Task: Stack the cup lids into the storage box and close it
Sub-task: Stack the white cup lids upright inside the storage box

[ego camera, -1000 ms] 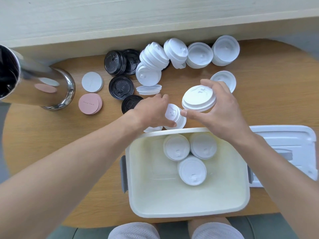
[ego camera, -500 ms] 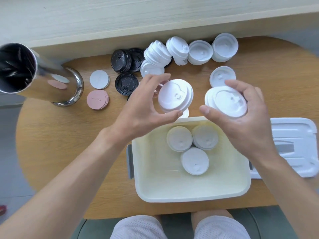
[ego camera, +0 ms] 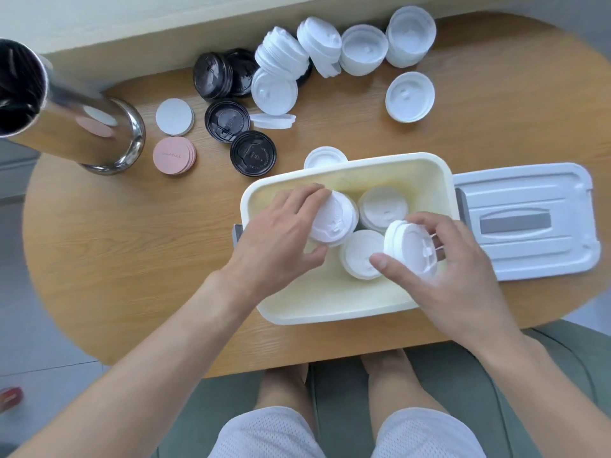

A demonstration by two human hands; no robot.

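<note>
Now both hands are working inside the box (ego camera: 347, 312): left hand (ego camera: 277, 233) fingers gripping a lid stack (ego camera: 334, 223), right hand (ego camera: 453, 276) pinching a tilted stack (ego camera: 410, 249) (over a seated one). Released crooked, it is likely toppling; box lid (ego camera: 529, 223) is waiting beside.

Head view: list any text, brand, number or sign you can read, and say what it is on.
Nothing can be read in this frame.
Pink coasters: a faint line of print, too small and blurred to read.
Black lids: raised lettering around the top, too small to read.
White lids held by the left hand and the right hand: moulded marks only, not legible.
Box lid: no text visible.
</note>
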